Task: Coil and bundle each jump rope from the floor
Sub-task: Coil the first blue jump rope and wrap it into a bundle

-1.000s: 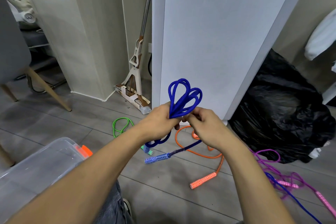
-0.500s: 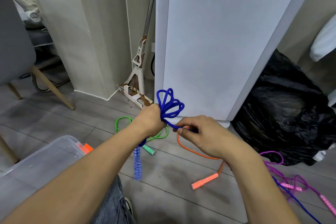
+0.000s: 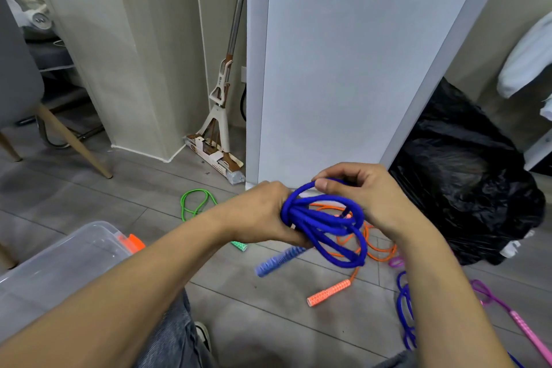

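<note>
**Change of state.** One second ago the loops of the blue jump rope (image 3: pixel 322 219) stood upright above both hands. Half a second ago the left hand (image 3: pixel 263 213) alone held them upright while the right hand (image 3: pixel 370 197) drew one strand out sideways. Now the loops are tipped over to the right and hang downward in front of the right wrist. The right hand has risen above the bundle.

**Grip state.**
- Left hand: grip closed round the gathered end of the loops, all strands held together.
- Right hand: grip narrow, with thumb and forefinger pinching a single strand at the top of the bundle.

**Position of the work.** The blue jump rope is clear of the floor (image 3: pixel 268 323), held between the two hands. One blue handle (image 3: pixel 279 260) hangs free below the left hand. The second handle cannot be made out.

**Meaning for the task.** Coiling of this rope appears complete. The raised strand suggests the binding stage: the free length is probably being carried over and round the loops to lock them. The bundle is not yet secured, so if the left hand relaxes the loops are likely to spring apart.

**Remaining work.** The following ropes lie uncoiled on the floor:
- an orange jump rope (image 3: pixel 328 293), directly beneath the hands
- a green jump rope (image 3: pixel 194 203), to the left
- a pink jump rope (image 3: pixel 521 323), at the right
- a dark blue rope (image 3: pixel 404 308), at the right

A clear plastic bin (image 3: pixel 59 263) stands at the lower left.
</note>
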